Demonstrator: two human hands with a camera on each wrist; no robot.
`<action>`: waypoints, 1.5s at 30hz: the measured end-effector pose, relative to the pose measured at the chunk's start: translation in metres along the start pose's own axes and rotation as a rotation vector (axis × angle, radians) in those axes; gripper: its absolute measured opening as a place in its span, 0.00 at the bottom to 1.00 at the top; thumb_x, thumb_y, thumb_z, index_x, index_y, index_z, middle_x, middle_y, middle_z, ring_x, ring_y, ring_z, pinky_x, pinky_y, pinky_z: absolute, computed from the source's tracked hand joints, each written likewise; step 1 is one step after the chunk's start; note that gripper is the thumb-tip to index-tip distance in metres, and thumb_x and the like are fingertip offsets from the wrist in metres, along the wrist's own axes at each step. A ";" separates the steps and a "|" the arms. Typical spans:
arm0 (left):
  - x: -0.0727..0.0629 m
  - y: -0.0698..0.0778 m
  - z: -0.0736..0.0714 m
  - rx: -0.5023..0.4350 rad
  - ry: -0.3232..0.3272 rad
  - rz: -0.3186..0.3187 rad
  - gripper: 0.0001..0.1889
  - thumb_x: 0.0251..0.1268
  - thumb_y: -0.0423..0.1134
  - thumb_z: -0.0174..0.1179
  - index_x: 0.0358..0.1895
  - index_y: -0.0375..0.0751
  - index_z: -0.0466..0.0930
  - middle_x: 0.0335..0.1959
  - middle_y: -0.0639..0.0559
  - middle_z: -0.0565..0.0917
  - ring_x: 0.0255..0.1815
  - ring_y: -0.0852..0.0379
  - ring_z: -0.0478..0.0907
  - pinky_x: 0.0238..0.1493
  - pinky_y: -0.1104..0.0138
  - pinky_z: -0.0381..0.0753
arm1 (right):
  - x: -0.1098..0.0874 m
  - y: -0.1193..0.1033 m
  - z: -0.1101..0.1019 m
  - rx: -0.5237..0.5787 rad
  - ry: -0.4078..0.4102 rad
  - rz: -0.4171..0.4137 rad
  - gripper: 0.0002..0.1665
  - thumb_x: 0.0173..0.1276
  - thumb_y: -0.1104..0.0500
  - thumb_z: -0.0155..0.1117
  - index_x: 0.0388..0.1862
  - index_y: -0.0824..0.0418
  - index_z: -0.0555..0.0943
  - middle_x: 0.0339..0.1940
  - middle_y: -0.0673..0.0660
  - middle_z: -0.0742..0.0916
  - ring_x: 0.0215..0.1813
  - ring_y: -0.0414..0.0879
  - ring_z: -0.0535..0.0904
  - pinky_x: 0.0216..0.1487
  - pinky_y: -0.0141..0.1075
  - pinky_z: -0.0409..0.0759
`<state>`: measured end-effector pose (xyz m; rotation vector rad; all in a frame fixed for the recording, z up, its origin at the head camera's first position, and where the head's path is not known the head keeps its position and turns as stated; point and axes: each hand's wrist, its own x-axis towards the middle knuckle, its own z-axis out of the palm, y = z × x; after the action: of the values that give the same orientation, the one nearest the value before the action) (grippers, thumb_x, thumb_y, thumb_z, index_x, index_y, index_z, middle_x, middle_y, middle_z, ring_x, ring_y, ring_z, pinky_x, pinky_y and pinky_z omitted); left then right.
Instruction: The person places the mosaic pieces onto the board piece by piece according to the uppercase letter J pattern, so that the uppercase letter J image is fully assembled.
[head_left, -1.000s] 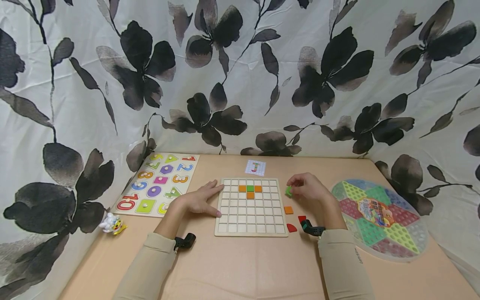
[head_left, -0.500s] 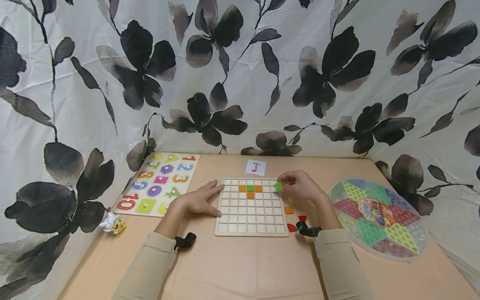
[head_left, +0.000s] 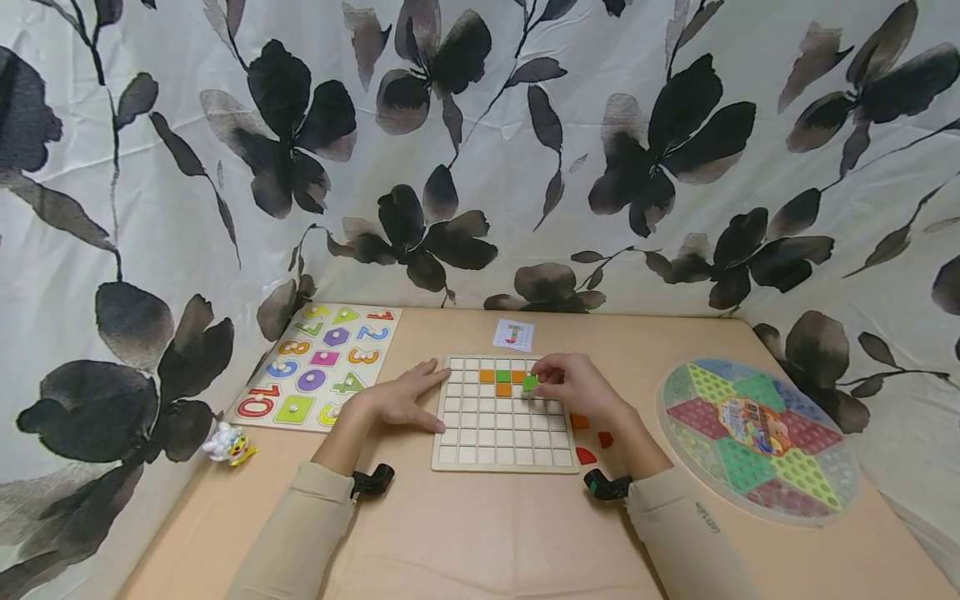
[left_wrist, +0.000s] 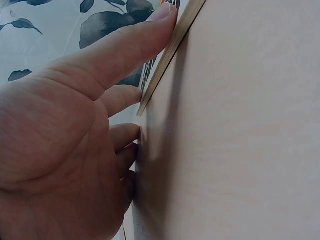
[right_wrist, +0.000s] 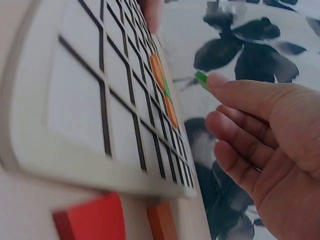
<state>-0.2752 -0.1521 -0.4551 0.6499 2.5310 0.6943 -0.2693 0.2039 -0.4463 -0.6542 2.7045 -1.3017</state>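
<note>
A pale wooden grid board (head_left: 504, 454) lies in the middle of the table, with orange tiles (head_left: 504, 390) and one green tile (head_left: 503, 376) set in its upper squares. My right hand (head_left: 577, 385) pinches a loose green tile (head_left: 530, 382) over the board, just right of the set tiles; in the right wrist view this green tile (right_wrist: 201, 78) shows at the thumb tip. My left hand (head_left: 401, 398) rests along the board's left edge, fingers spread. Its thumb touches the board's rim in the left wrist view, the other fingertips reaching the tabletop.
Right of the board lie red pieces (head_left: 586, 456) and an orange tile (head_left: 580, 422). A card with a coloured J pattern (head_left: 513, 335) lies behind it. A number puzzle board (head_left: 324, 358) and a small toy figure (head_left: 229, 444) stand left, a round star-patterned game board (head_left: 757, 442) right.
My right hand has carried the green tile leftward from beside the board to above its upper squares. The left hand has stayed in place.
</note>
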 end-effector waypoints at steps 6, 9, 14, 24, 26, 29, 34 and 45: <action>0.000 0.000 0.001 -0.005 -0.004 -0.003 0.57 0.55 0.62 0.75 0.85 0.54 0.52 0.88 0.43 0.40 0.89 0.41 0.34 0.85 0.41 0.42 | 0.003 -0.009 0.012 -0.034 0.011 -0.047 0.14 0.63 0.61 0.79 0.46 0.60 0.88 0.34 0.51 0.85 0.37 0.47 0.78 0.37 0.30 0.79; -0.001 0.001 0.000 -0.009 -0.006 -0.002 0.57 0.55 0.61 0.75 0.85 0.53 0.53 0.88 0.43 0.40 0.88 0.41 0.34 0.85 0.41 0.42 | 0.003 -0.011 0.017 -0.026 0.013 -0.052 0.14 0.62 0.62 0.80 0.46 0.61 0.88 0.34 0.52 0.85 0.36 0.47 0.77 0.36 0.30 0.78; -0.001 0.002 0.000 -0.013 -0.007 -0.001 0.57 0.55 0.61 0.75 0.85 0.53 0.52 0.88 0.42 0.40 0.88 0.40 0.34 0.85 0.41 0.41 | 0.003 -0.016 0.022 -0.019 0.014 -0.049 0.14 0.62 0.63 0.79 0.46 0.63 0.88 0.34 0.52 0.85 0.36 0.46 0.77 0.35 0.30 0.77; -0.001 0.003 -0.001 -0.017 -0.003 -0.004 0.57 0.55 0.60 0.76 0.85 0.52 0.52 0.88 0.42 0.40 0.88 0.40 0.34 0.85 0.41 0.42 | 0.007 -0.016 0.032 -0.060 0.000 -0.007 0.14 0.60 0.62 0.81 0.45 0.60 0.89 0.32 0.50 0.84 0.36 0.45 0.77 0.35 0.30 0.76; -0.001 0.003 -0.001 -0.011 -0.002 -0.003 0.57 0.55 0.61 0.76 0.85 0.52 0.53 0.88 0.42 0.41 0.88 0.41 0.34 0.85 0.41 0.42 | 0.007 -0.015 0.035 -0.072 -0.008 -0.017 0.14 0.59 0.62 0.82 0.44 0.60 0.89 0.31 0.50 0.84 0.35 0.44 0.77 0.34 0.30 0.76; -0.001 0.003 -0.001 -0.006 -0.001 -0.002 0.57 0.55 0.61 0.76 0.85 0.52 0.53 0.88 0.42 0.41 0.89 0.41 0.35 0.85 0.42 0.42 | 0.008 -0.015 0.038 -0.085 -0.022 -0.017 0.14 0.59 0.60 0.82 0.43 0.59 0.89 0.29 0.49 0.83 0.33 0.43 0.76 0.33 0.30 0.75; -0.001 0.003 -0.001 -0.004 -0.003 -0.002 0.57 0.55 0.61 0.75 0.85 0.53 0.52 0.88 0.43 0.41 0.89 0.41 0.34 0.85 0.41 0.42 | 0.008 -0.016 0.042 -0.100 -0.041 -0.015 0.13 0.59 0.59 0.82 0.42 0.60 0.89 0.28 0.49 0.83 0.32 0.42 0.75 0.32 0.30 0.74; -0.003 0.005 -0.002 -0.013 -0.008 -0.003 0.57 0.56 0.60 0.75 0.85 0.52 0.52 0.88 0.42 0.40 0.88 0.40 0.34 0.85 0.41 0.41 | 0.007 -0.015 0.046 -0.133 -0.048 -0.026 0.13 0.60 0.61 0.81 0.42 0.61 0.88 0.28 0.48 0.83 0.31 0.41 0.75 0.33 0.30 0.74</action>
<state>-0.2728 -0.1507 -0.4502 0.6425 2.5174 0.7056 -0.2592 0.1593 -0.4642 -0.7261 2.7701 -1.1035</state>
